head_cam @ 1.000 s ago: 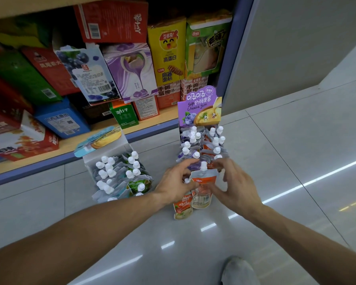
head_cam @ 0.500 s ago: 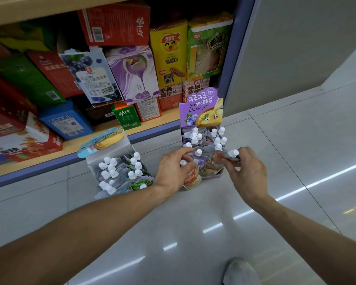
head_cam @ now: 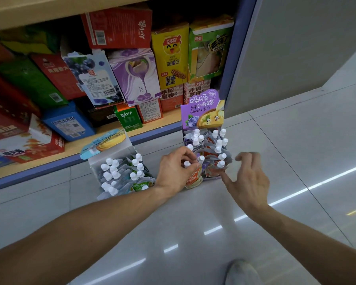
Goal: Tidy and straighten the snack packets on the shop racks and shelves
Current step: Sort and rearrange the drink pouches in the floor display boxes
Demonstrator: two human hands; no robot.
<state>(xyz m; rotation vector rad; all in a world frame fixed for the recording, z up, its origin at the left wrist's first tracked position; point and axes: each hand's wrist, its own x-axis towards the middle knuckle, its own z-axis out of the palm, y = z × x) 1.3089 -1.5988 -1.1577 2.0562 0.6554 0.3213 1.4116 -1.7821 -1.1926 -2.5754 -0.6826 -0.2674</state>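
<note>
Left hand (head_cam: 174, 171) pinched an orange pouch (head_cam: 193, 177) at the purple box (head_cam: 202, 114) front, on the floor (head_cam: 193, 233); its label half hidden; right hand (head_cam: 248, 179) blurred, fingers spread, empty; two boxes; second box (head_cam: 111, 159) left.

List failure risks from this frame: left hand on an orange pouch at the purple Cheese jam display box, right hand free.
1. The orange pouch in the left hand sits at the front edge of the purple display box, only partly in; released now, it may tip onto the floor.
2. White caps are crowded; forcing it in could knock neighbouring pouches askew.
3. The right hand hovers open beside the box, so the tall box is unbraced and may slide or tilt.
</note>
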